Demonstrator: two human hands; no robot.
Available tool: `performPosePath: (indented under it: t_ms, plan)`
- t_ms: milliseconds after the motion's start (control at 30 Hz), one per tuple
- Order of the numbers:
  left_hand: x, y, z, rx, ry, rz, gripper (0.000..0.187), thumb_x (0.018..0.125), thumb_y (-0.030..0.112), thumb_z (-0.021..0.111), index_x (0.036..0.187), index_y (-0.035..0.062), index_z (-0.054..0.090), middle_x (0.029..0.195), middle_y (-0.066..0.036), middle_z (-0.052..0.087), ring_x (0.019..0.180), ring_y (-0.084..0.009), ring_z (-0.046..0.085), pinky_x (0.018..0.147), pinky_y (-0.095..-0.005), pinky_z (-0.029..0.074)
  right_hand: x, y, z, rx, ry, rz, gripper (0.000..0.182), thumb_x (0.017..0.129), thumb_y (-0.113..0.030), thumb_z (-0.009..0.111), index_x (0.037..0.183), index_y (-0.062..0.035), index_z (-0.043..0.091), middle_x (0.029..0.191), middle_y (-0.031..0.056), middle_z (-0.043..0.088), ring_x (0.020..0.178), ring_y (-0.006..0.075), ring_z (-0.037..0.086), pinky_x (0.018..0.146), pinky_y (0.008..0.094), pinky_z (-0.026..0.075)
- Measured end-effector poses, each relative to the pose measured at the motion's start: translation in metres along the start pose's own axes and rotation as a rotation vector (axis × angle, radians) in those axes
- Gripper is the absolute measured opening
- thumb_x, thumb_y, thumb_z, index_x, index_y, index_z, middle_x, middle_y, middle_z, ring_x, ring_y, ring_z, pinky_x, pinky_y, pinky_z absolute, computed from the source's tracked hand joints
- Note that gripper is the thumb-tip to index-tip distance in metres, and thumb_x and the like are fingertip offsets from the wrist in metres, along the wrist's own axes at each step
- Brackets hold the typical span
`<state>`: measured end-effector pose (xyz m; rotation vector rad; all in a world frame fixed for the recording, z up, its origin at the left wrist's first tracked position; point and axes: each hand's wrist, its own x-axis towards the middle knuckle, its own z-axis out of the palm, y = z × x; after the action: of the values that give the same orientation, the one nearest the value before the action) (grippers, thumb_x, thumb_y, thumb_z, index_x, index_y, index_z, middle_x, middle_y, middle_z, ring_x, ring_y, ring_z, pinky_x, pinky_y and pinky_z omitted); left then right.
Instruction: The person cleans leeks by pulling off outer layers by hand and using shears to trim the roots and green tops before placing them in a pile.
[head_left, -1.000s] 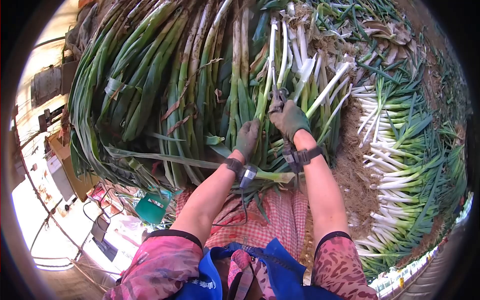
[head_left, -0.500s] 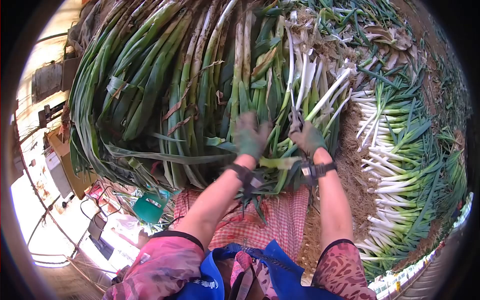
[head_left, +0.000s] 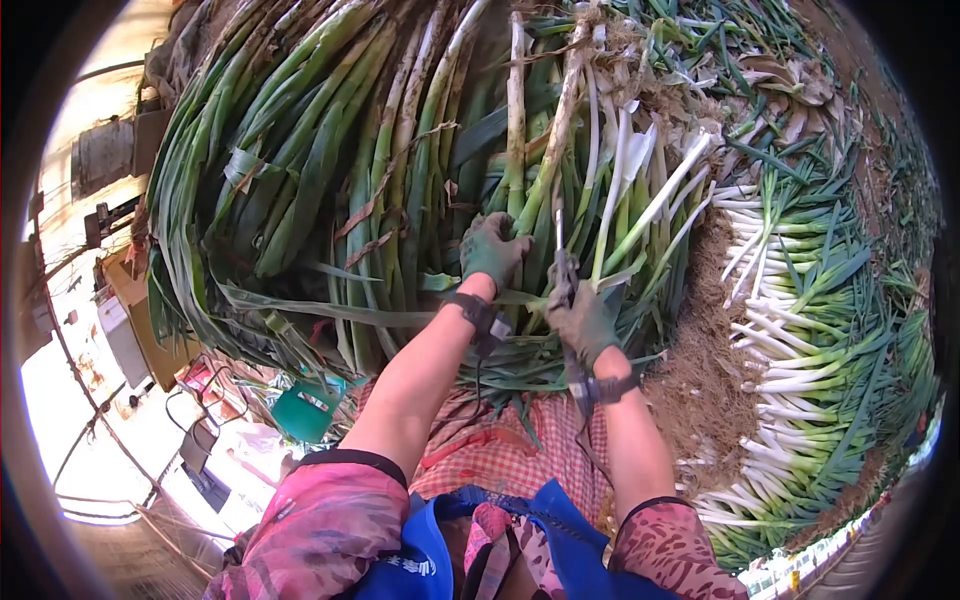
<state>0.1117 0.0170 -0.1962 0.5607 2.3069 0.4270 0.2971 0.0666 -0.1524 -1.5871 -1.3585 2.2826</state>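
Note:
My left hand (head_left: pixel 493 250), in a dark dirty glove, is closed around the green part of a leek (head_left: pixel 548 165) in the pile before me. To its right my right hand (head_left: pixel 580 315), also gloved, grips a dark-handled tool (head_left: pixel 562 262) whose thin metal tip points up among the stalks. A thick white leek stem (head_left: pixel 665 190) lies just right of the tool. A long row of leeks with white stems (head_left: pixel 785 350) lies at the right.
The large heap of leeks (head_left: pixel 300 170) fills the left and middle. Brown root scraps (head_left: pixel 705 380) lie between heap and row. A green plastic container (head_left: pixel 303 410) is at the lower left. Red checked cloth (head_left: pixel 480 460) covers my lap.
My left hand has closed on a leek, and the leek's stem has shifted upright near the middle. My right hand has moved left and down with the tool.

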Motion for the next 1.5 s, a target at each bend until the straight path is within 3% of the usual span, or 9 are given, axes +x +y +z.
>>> performPosePath:
  t_ms: [133, 233, 367, 500, 733, 1133, 1267, 1400, 1500]
  plan:
    - [0.016, -0.004, -0.012, -0.25, -0.163, -0.092, 0.055, 0.073, 0.03, 0.082, 0.115, -0.0003, 0.064, 0.101, -0.011, 0.069, 0.091, -0.0192, 0.065, 0.082, -0.0337, 0.053, -0.047, -0.015, 0.017, -0.545, 0.058, 0.081, 0.038, 0.086, -0.028, 0.068, 0.106, 0.0036, 0.06, 0.091, 0.0224, 0.07, 0.086, 0.0352, 0.071, 0.074, 0.0394, 0.055]
    - [0.022, -0.015, -0.008, -0.421, -0.221, -0.085, 0.053, 0.076, 0.022, 0.082, 0.119, -0.0005, 0.062, 0.102, -0.009, 0.07, 0.091, -0.0174, 0.065, 0.083, -0.0332, 0.053, -0.046, -0.026, 0.03, -0.29, -0.007, 0.091, 0.038, 0.087, -0.029, 0.067, 0.105, 0.0036, 0.06, 0.092, 0.0248, 0.07, 0.087, 0.0382, 0.07, 0.075, 0.0415, 0.055]
    - [0.026, -0.031, 0.001, -0.764, -0.317, -0.167, 0.046, 0.082, 0.013, 0.08, 0.122, -0.0003, 0.062, 0.106, -0.008, 0.07, 0.093, -0.0164, 0.065, 0.085, -0.0323, 0.053, -0.005, -0.051, 0.034, -0.601, 0.049, 0.115, 0.046, 0.087, -0.04, 0.064, 0.107, 0.0019, 0.062, 0.101, 0.0286, 0.07, 0.098, 0.0446, 0.068, 0.081, 0.047, 0.054]
    - [0.028, -0.04, 0.009, -0.763, -0.281, -0.145, 0.044, 0.082, 0.015, 0.08, 0.12, -0.001, 0.064, 0.109, -0.009, 0.072, 0.096, -0.0162, 0.066, 0.088, -0.0313, 0.052, 0.048, -0.072, 0.035, -0.831, 0.132, 0.09, 0.051, 0.087, -0.045, 0.063, 0.109, 0.0006, 0.063, 0.105, 0.029, 0.07, 0.102, 0.0454, 0.067, 0.087, 0.0479, 0.054]
    - [0.024, -0.027, -0.003, -0.725, -0.307, -0.154, 0.049, 0.085, 0.015, 0.08, 0.126, -0.0018, 0.061, 0.114, -0.009, 0.07, 0.1, -0.0152, 0.064, 0.09, -0.0305, 0.052, 0.132, -0.135, 0.028, -0.902, 0.101, -0.016, 0.056, 0.08, -0.047, 0.069, 0.11, 0.0005, 0.068, 0.112, 0.0288, 0.069, 0.109, 0.0432, 0.067, 0.095, 0.0452, 0.053]
    - [0.027, -0.036, -0.009, -0.872, -0.42, -0.245, 0.041, 0.088, 0.016, 0.078, 0.123, -0.0003, 0.062, 0.108, -0.006, 0.07, 0.094, -0.0134, 0.064, 0.084, -0.03, 0.054, 0.111, -0.134, 0.023, -0.819, 0.094, 0.055, 0.057, 0.081, -0.045, 0.068, 0.11, 0.0052, 0.067, 0.109, 0.0303, 0.07, 0.109, 0.0432, 0.067, 0.093, 0.0445, 0.053]
    - [0.03, -0.031, -0.012, -1.056, -0.52, -0.236, 0.036, 0.089, 0.017, 0.077, 0.118, 0.0016, 0.063, 0.103, -0.005, 0.069, 0.089, -0.012, 0.064, 0.08, -0.029, 0.054, 0.041, -0.094, 0.037, -0.776, 0.148, 0.041, 0.052, 0.086, -0.043, 0.064, 0.105, 0.0049, 0.064, 0.1, 0.0309, 0.069, 0.099, 0.0453, 0.069, 0.085, 0.0461, 0.054]
    - [0.034, -0.041, -0.002, -1.038, -0.551, -0.278, 0.036, 0.091, 0.018, 0.076, 0.12, 0.0019, 0.061, 0.103, -0.004, 0.069, 0.088, -0.0127, 0.064, 0.079, -0.0295, 0.054, 0.003, -0.021, 0.035, -0.768, 0.144, 0.149, 0.033, 0.089, -0.026, 0.063, 0.108, 0.0004, 0.066, 0.093, 0.0215, 0.071, 0.091, 0.0292, 0.072, 0.078, 0.0369, 0.056]
    - [0.029, -0.045, 0.003, -0.996, -0.582, -0.263, 0.036, 0.092, 0.019, 0.075, 0.12, 0.0026, 0.06, 0.104, -0.003, 0.068, 0.089, -0.0124, 0.064, 0.08, -0.0291, 0.053, 0.025, -0.064, 0.03, -0.631, 0.101, 0.006, 0.038, 0.09, -0.03, 0.062, 0.11, 0.0018, 0.065, 0.095, 0.0241, 0.071, 0.092, 0.0348, 0.072, 0.079, 0.0407, 0.056]
